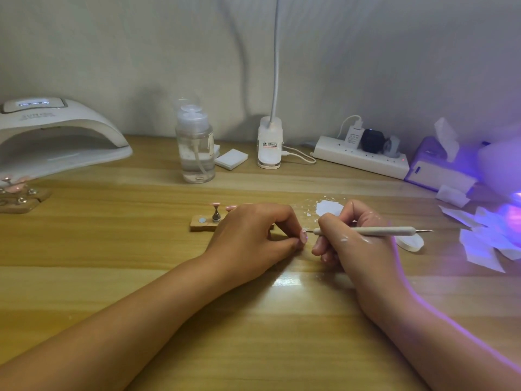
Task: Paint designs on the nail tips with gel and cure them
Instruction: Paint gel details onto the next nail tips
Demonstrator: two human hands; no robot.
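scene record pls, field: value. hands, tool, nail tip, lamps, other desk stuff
left hand: pinches a pink nail tip, low over the table
right hand: holds dotting tool like a pen, its point at the nail tip; contact too fine to tell
holder: wooden strip behind left hand, one stand with a pink tip
gel patch: white, on table behind right hand
curing lamp: far left, display lit
second holder: before curing lamp, pink tips
other: pump bottle, clip lamp, power strip, tissue box
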